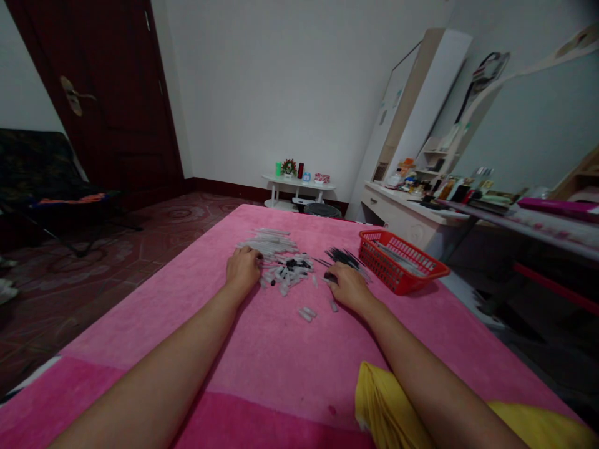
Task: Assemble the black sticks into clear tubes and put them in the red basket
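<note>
On a pink cloth-covered table [262, 349] lies a heap of clear pen barrels [274, 246] with small caps and black bits [294, 265] beside it. My left hand [242, 268] rests at the heap's left edge, fingers curled on the clear tubes. Resting by a bunch of thin black refills [344, 255], my right hand [349, 288] has its fingers bent over a small dark piece. A few loose clear caps [306, 313] lie between the hands.
A red plastic basket [397, 262] with pens in it stands right of the refills. A yellow cloth [374, 399] lies at the near right. A dressing table with bottles [421, 206], a small white table [297, 184], a dark chair [42, 181] and a door stand around.
</note>
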Tool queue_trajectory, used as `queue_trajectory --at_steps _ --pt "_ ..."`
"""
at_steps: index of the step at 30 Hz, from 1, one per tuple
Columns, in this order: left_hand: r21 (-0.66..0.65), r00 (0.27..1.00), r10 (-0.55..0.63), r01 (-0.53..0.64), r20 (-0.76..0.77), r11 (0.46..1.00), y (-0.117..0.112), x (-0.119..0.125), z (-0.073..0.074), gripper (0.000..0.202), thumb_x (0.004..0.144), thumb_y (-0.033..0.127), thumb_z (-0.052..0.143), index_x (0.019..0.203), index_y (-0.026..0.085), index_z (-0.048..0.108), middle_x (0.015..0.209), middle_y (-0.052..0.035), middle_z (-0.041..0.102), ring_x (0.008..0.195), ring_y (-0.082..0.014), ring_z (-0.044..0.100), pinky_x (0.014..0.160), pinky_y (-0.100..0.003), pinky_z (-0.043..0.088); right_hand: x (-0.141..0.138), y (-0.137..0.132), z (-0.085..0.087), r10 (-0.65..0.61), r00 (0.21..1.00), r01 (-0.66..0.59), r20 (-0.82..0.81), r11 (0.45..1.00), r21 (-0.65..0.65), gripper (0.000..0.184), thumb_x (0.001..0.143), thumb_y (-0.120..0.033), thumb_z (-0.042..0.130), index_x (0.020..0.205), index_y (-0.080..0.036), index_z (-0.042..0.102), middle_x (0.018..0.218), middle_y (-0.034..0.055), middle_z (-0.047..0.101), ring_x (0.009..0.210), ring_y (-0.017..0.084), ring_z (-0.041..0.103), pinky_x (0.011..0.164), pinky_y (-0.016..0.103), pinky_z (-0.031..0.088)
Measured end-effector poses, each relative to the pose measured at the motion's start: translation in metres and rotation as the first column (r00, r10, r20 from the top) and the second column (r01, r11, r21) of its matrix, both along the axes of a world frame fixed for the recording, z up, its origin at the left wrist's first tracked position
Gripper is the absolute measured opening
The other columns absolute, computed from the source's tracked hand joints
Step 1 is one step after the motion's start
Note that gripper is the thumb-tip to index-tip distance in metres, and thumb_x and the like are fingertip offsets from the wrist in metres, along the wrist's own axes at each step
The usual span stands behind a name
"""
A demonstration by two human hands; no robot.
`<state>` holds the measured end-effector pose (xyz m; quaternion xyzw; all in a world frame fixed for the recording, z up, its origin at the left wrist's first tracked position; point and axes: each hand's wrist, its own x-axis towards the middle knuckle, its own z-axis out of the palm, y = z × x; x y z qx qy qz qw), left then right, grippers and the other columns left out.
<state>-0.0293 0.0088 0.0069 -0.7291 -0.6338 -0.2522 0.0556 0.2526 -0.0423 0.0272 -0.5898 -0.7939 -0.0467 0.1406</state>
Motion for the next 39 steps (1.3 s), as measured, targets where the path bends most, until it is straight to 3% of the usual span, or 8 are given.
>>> queue_trajectory --at_steps 4,10,18,26,34,39 --pt "-0.035 0.998 0.027 -0.029 -0.049 0.999 0.001 0.0 0.0 0.027 0.083 0.025 0.046 0.094 0.021 0.07 0.094 -0.01 0.069 0.091 -0.0254 0.062 0.074 -0.031 0.045 0.001 0.001 -0.001 -0.044 0.999 0.044 -0.018 0.999 0.019 0.023 0.083 -0.025 0.054 0.099 -0.018 0.068 0.099 0.0082 0.066 0.093 0.02 0.059 0.078 0.026 0.039" --pt "-0.091 0.994 0.032 -0.041 -0.104 0.995 0.002 0.002 0.002 0.029 0.084 0.033 0.045 0.085 0.022 0.072 0.095 -0.0092 0.071 0.092 -0.0245 0.064 0.074 -0.03 0.046 0.01 0.004 -0.002 -0.159 0.987 0.16 -0.013 0.986 0.048 0.024 0.085 -0.022 0.051 0.101 -0.018 0.069 0.1 0.0084 0.066 0.099 0.019 0.058 0.082 0.025 0.039" --pt "-0.138 0.99 0.104 -0.09 0.096 0.986 0.01 -0.005 -0.001 0.032 0.085 0.035 0.047 0.109 0.028 0.067 0.108 -0.0061 0.07 0.099 -0.0244 0.064 0.075 -0.029 0.047 0.02 0.008 -0.009 -0.251 0.968 0.25 0.007 0.967 0.056 0.025 0.086 -0.02 0.05 0.104 -0.017 0.068 0.103 0.0098 0.066 0.097 0.021 0.061 0.082 0.028 0.042" --pt "-0.225 0.988 0.136 -0.118 0.068 0.967 0.014 -0.003 0.003 0.035 0.085 0.033 0.046 0.114 0.03 0.066 0.108 -0.009 0.068 0.1 -0.0283 0.062 0.075 -0.034 0.048 0.031 0.015 -0.017 -0.315 0.949 0.316 -0.017 0.948 0.043 0.029 0.084 -0.018 0.054 0.11 -0.017 0.066 0.107 0.0096 0.067 0.103 0.023 0.061 0.085 0.029 0.043" --pt "-0.175 0.989 0.133 -0.118 0.071 0.977 0.013 -0.003 0.001 0.03 0.084 0.032 0.046 0.104 0.029 0.068 0.117 -0.008 0.053 0.094 -0.0242 0.062 0.07 -0.032 0.048 0.03 0.012 -0.015 -0.374 0.927 0.374 -0.008 0.925 0.068 0.024 0.084 -0.025 0.056 0.105 -0.02 0.066 0.105 0.0088 0.064 0.095 0.022 0.062 0.076 0.028 0.044" --pt "-0.176 0.994 0.101 -0.094 0.036 0.98 0.014 -0.004 0.002 0.029 0.082 0.029 0.047 0.103 0.028 0.068 0.112 -0.0071 0.057 0.095 -0.0243 0.061 0.073 -0.032 0.048 0.031 0.011 -0.014 -0.394 0.918 0.39 0.034 0.917 0.086 0.025 0.084 -0.024 0.056 0.106 -0.02 0.067 0.103 0.0087 0.065 0.093 0.021 0.063 0.076 0.028 0.044"
